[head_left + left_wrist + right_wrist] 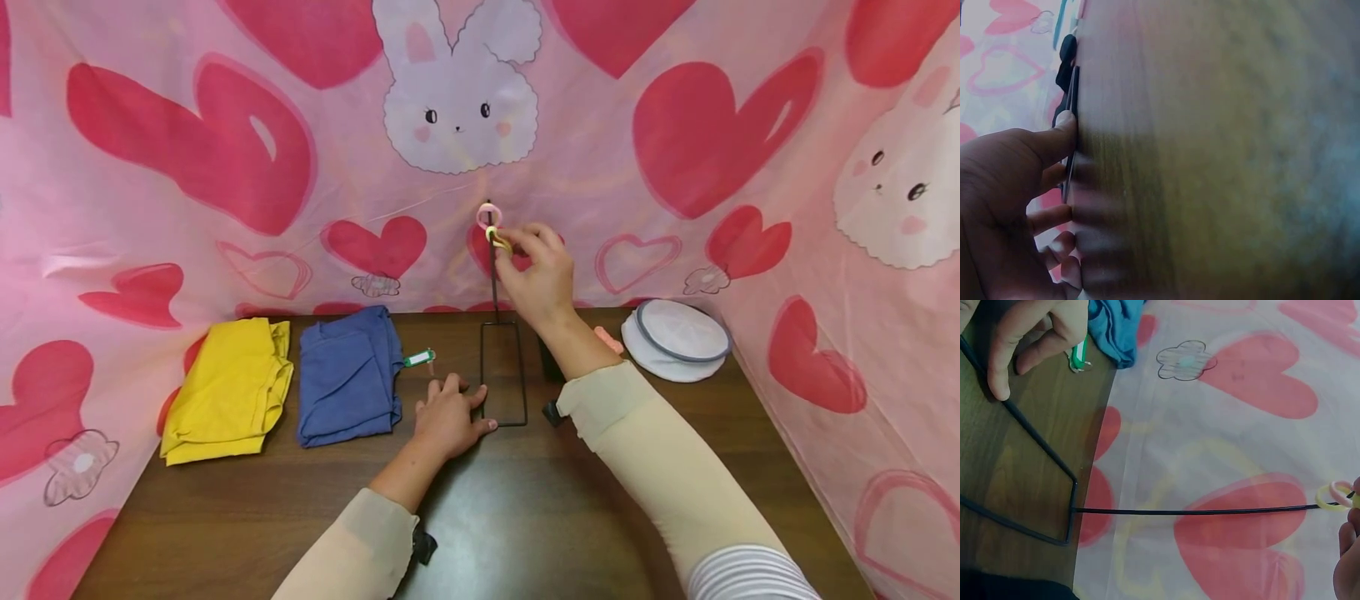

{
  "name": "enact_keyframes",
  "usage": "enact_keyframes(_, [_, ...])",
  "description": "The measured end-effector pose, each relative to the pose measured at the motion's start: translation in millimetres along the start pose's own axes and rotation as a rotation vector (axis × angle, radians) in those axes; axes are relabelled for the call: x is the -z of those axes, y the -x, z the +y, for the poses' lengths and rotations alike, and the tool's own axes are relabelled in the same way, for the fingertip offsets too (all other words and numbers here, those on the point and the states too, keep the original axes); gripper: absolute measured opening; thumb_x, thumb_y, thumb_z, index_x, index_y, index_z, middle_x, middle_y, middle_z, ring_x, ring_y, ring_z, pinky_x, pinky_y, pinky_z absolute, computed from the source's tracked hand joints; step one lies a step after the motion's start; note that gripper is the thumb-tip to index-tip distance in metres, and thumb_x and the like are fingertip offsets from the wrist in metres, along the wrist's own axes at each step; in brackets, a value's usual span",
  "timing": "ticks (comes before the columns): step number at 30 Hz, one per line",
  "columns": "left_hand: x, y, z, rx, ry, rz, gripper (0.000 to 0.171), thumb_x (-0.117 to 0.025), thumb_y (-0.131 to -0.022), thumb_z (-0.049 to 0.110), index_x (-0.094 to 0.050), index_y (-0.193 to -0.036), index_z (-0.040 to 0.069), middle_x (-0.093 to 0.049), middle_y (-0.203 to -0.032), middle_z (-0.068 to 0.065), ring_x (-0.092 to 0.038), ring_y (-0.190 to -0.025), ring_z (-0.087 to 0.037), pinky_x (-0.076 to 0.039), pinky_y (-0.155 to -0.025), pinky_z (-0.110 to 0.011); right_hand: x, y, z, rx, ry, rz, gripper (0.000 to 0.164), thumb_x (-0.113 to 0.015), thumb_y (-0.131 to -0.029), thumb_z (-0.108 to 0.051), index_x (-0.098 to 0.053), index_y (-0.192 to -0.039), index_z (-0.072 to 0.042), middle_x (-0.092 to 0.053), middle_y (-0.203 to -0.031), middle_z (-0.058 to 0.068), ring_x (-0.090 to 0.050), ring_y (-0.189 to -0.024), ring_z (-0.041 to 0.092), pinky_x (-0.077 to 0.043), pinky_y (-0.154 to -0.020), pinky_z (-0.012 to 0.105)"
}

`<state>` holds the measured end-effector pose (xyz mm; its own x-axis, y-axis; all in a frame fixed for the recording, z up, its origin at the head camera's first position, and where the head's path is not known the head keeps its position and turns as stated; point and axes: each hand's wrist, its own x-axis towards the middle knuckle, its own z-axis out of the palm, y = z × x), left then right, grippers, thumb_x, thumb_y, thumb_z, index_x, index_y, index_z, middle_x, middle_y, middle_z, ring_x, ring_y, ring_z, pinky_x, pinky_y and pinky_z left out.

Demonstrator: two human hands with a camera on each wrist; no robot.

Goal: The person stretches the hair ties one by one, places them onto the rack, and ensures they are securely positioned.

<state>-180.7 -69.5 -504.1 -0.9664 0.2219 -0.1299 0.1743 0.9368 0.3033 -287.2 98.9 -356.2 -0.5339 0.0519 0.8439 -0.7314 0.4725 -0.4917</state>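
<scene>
A black wire stand (494,292) has a rectangular base lying on the table and a thin upright rod. My left hand (447,421) presses on the base, index finger on its left bar and thumb at the near corner. Its fingers (1050,215) look spread along the tabletop in the left wrist view. Up by the rod's top, my right hand (542,271) pinches a yellow hair tie (501,242) between thumb and fingers. A pink hair tie (478,218) encircles the rod just above it. In the right wrist view, only part of the right hand (1349,550) shows.
Left of the stand lie a folded yellow cloth (225,392), a folded blue cloth (350,375) and a green key tag (418,357). To the right are a coral-coloured piece (607,340) and a white round mesh item (675,333). A patterned curtain (405,192) backs the table.
</scene>
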Motion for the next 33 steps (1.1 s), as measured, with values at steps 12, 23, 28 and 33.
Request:
enact_keyframes(12, [-3.4, -2.0, 1.1, -0.019, 0.01, 0.004, 0.067, -0.07, -0.091, 0.063, -0.055, -0.151, 0.038, -0.046, -0.146, -0.005, -0.04, -0.127, -0.033, -0.041, -0.09, -0.06, -12.8, -9.6, 9.6, -0.071, 0.038, 0.058, 0.021, -0.078, -0.086, -0.002, -0.081, -0.107, 0.0, -0.066, -0.101, 0.016, -0.071, -0.085, 0.027, -0.058, -0.08, 0.037])
enact_keyframes(23, [-1.6, -0.8, -0.5, -0.008, 0.009, 0.009, 0.067, -0.071, -0.09, 0.063, -0.056, -0.15, 0.037, -0.046, -0.146, -0.005, -0.04, -0.127, -0.034, -0.041, -0.09, -0.06, -7.6, 10.6, 11.4, -0.073, 0.042, 0.034, 0.028, -0.082, -0.085, -0.004, -0.079, -0.113, 0.0, -0.064, -0.105, 0.018, -0.07, -0.09, 0.032, -0.055, -0.083, 0.04])
enact_keyframes(28, [0.3, 0.0, 0.1, -0.001, 0.003, 0.0, 0.067, -0.07, -0.091, 0.062, -0.055, -0.151, 0.037, -0.046, -0.147, -0.005, -0.039, -0.128, -0.034, -0.041, -0.091, -0.06, 0.6, 20.8, 8.1, -0.045, 0.03, -0.008, 0.027, -0.083, -0.086, -0.006, -0.079, -0.112, 0.002, -0.066, -0.107, 0.016, -0.071, -0.089, 0.029, -0.056, -0.081, 0.039])
enact_keyframes(33, [0.5, 0.3, 0.4, -0.003, 0.006, -0.005, 0.067, -0.07, -0.091, 0.062, -0.055, -0.151, 0.037, -0.045, -0.147, -0.005, -0.039, -0.128, -0.034, -0.041, -0.091, -0.06, 11.5, 31.7, 4.5, -0.031, 0.024, -0.059, 0.026, -0.081, -0.088, -0.008, -0.078, -0.112, 0.002, -0.065, -0.108, 0.015, -0.07, -0.086, 0.025, -0.054, -0.083, 0.037])
